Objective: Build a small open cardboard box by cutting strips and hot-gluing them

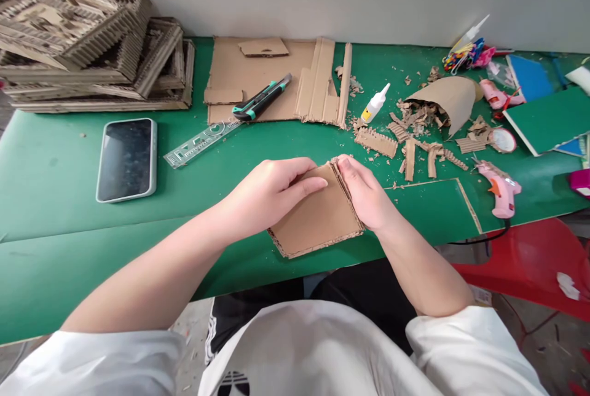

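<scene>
- Cardboard panel (pixel 318 217), just one, sits tilted in the person's two hands over the near edge of the green table (pixel 59 273); its far left part is hidden under the fingers, and I can't make out how its layered edges join.
- Left hand (pixel 276 190) clamps the panel at its far left side, thumb flat on top, most other fingers out of sight.
- Right hand (pixel 362 190) pinches the far right corner and edge, its palm side hidden from me.
- One red seat (pixel 530 254), cut off at the right, stands below table level.
- One phone (pixel 126 161) lies dark-screened at the left; one clear ruler (pixel 203 142) lies beyond the hands, one cutter (pixel 260 99) by its far end.
- Two pink glue guns, a nearer one (pixel 502 190) and a farther one (pixel 498 95), are at the right, the farther partly covered.
- Cardboard scraps (pixel 375 141) lie too jumbled to count, some inside one curled cardboard piece (pixel 449 98); one white bottle (pixel 375 104) is just beside them.
- Behind, one large cardboard sheet (pixel 271 76) has smaller pieces on it.
- Far left, stacked corrugated frames (pixel 92 45) overlap, cut off by the view, their number unclear.
</scene>
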### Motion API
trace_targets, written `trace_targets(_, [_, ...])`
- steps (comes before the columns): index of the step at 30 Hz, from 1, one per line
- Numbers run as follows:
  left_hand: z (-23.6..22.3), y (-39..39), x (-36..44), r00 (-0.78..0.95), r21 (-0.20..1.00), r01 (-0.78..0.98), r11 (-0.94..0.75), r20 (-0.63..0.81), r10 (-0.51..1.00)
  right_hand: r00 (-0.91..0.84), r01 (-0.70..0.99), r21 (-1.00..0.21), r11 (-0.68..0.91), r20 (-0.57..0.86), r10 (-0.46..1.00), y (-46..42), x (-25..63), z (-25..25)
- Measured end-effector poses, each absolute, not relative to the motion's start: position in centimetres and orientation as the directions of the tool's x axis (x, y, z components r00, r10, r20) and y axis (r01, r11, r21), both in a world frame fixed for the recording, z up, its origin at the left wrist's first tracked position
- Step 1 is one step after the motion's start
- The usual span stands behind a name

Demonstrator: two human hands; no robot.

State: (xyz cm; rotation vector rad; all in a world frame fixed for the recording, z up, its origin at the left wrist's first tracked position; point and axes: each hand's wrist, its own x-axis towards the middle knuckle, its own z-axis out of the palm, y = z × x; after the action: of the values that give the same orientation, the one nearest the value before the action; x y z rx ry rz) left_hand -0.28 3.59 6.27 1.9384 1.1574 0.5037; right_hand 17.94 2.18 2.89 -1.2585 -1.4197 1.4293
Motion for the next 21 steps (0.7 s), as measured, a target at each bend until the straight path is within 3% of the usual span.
trace_targets(21, [6.6, 3.41, -0.38, 0.526, 0.811, 0.524, -0.26, -0.068, 0.848, -0.271, 0.096, -0.99, -0.108, -0.13, 0.954, 1.85, 17.77, 3.06])
